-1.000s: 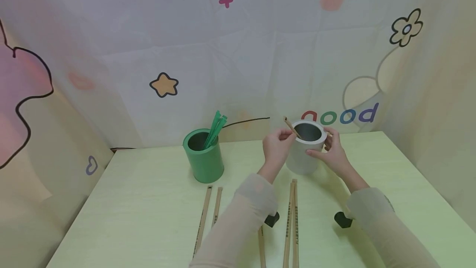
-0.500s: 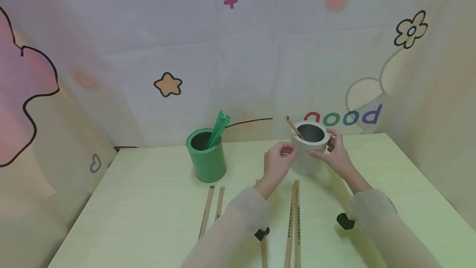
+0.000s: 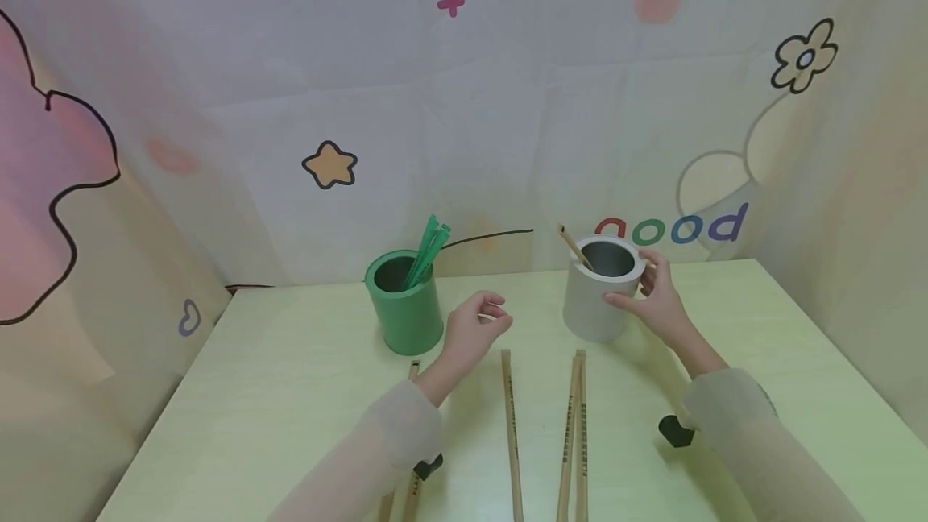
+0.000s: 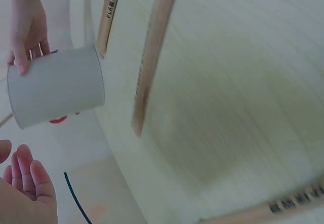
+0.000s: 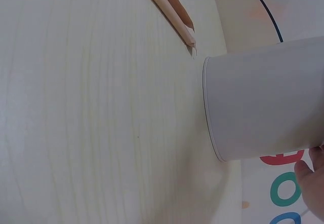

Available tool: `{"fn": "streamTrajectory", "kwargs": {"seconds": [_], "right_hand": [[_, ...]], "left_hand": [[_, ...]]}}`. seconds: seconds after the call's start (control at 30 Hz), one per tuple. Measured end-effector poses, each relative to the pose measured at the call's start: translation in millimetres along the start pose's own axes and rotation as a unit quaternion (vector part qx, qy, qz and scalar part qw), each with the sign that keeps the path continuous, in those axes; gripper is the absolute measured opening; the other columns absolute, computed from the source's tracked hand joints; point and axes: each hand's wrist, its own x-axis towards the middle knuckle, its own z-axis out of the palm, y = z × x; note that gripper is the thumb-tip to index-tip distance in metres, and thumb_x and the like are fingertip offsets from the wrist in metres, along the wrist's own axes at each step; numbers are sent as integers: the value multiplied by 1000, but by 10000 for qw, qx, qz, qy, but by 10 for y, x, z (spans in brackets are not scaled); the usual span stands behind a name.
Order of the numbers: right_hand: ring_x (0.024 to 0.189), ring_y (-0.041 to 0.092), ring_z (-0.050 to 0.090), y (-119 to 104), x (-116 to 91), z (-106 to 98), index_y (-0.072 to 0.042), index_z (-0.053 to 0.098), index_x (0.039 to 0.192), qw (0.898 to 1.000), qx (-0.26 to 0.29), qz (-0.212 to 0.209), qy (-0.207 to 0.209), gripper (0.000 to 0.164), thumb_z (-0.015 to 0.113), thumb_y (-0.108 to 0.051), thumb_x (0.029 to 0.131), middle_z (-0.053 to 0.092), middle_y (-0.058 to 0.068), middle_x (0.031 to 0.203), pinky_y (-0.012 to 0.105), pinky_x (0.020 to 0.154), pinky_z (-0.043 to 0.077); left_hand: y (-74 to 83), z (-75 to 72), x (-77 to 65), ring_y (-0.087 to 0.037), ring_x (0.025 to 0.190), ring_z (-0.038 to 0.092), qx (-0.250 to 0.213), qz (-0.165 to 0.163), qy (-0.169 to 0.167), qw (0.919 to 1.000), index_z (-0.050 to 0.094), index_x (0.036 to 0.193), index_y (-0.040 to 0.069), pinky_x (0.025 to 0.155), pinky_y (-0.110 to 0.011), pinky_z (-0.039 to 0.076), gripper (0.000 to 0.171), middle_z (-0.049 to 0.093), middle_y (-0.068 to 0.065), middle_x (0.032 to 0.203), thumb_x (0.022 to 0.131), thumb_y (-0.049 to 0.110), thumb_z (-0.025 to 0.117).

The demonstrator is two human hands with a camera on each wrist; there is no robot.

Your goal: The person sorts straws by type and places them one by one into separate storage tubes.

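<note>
My right hand (image 3: 658,306) grips the right side of a light grey cylindrical holder (image 3: 596,308), thumb in front and fingers behind. One brown-wrapped straw (image 3: 573,245) leans out over the holder's left rim. Left of it, my left hand (image 3: 471,334) hovers above the table, fingers loosely bent and nothing in them. In the left wrist view that hand (image 4: 28,193) is apart from the grey holder (image 4: 58,84). Below it lies a single paper-wrapped straw (image 3: 511,425), printed with dark lettering. Two more wrapped straws (image 3: 569,433) lie close together in front of the grey holder.
A green holder (image 3: 406,321) with several green straws (image 3: 428,254) stands at the back left. Further brown-wrapped straws (image 3: 412,498) lie partly hidden under my left sleeve. A printed cloth (image 3: 493,143) hangs behind the table (image 3: 254,393).
My left hand has let go of the straw, now leaning in the grey holder, and moved left and slightly down. My right hand still holds the holder in place.
</note>
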Motion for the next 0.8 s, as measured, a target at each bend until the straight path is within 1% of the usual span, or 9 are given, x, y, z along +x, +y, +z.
{"fn": "streamTrajectory", "kwargs": {"seconds": [0.1, 0.3, 0.47, 0.57, 0.67, 0.7, 0.8], "right_hand": [[131, 45, 12, 3, -3, 3, -9, 2, 137, 10000, 19, 10, -8, 92, 69, -22, 76, 9, 26, 145, 57, 104, 14], [131, 45, 13, 6, 0, 7, -9, 2, 137, 10000, 17, -30, 12, 91, 69, -21, 76, 11, 27, 144, 57, 104, 15], [131, 45, 13, 4, -1, 7, -8, 2, 136, 10000, 40, -57, 2, 90, 69, -19, 76, 11, 27, 144, 57, 104, 15], [131, 45, 13, 4, -1, 7, -8, 2, 136, 10000, 42, -70, -2, 90, 69, -20, 77, 11, 27, 144, 57, 104, 15], [131, 45, 14, 4, -3, 9, -8, 2, 136, 9999, 63, -95, 0, 90, 69, -19, 77, 12, 27, 144, 57, 103, 15], [131, 45, 14, 4, -3, 9, -8, 3, 136, 9999, 71, -101, 0, 89, 69, -19, 77, 12, 27, 144, 57, 103, 15], [131, 45, 14, 3, -2, 12, -8, 3, 135, 9999, 112, -119, -10, 89, 69, -18, 77, 12, 28, 144, 58, 103, 15]], "left_hand": [[-56, -141, -52, -14, 73, 59, 89, -89, -67, 9999, 58, 101, 9, 62, -23, 48, 21, 63, -7, 88, 81, 16, 62], [-194, -363, -130, -15, 73, 58, 532, -249, -60, 9983, 59, 98, 9, 64, -24, 49, 19, 63, -6, 87, 81, 15, 63], [-362, -506, -214, -16, 75, 57, 735, -377, -143, 9965, 59, 99, 8, 65, -24, 49, 20, 63, -6, 89, 80, 12, 63], [-463, -592, -267, -17, 77, 57, 885, -438, -131, 9950, 59, 101, 7, 66, -25, 49, 22, 63, -5, 90, 80, 11, 63], [-574, -669, -318, -17, 76, 58, 1068, -448, -105, 9932, 59, 101, 4, 65, -26, 49, 23, 63, -6, 90, 79, 10, 63], [-612, -694, -335, -18, 76, 58, 1161, -408, -107, 9923, 59, 101, 3, 66, -27, 49, 24, 63, -7, 89, 79, 10, 63], [-722, -754, -376, -18, 76, 58, 1329, -433, -103, 9901, 59, 101, 2, 65, -27, 49, 25, 63, -7, 87, 79, 9, 63]]}}
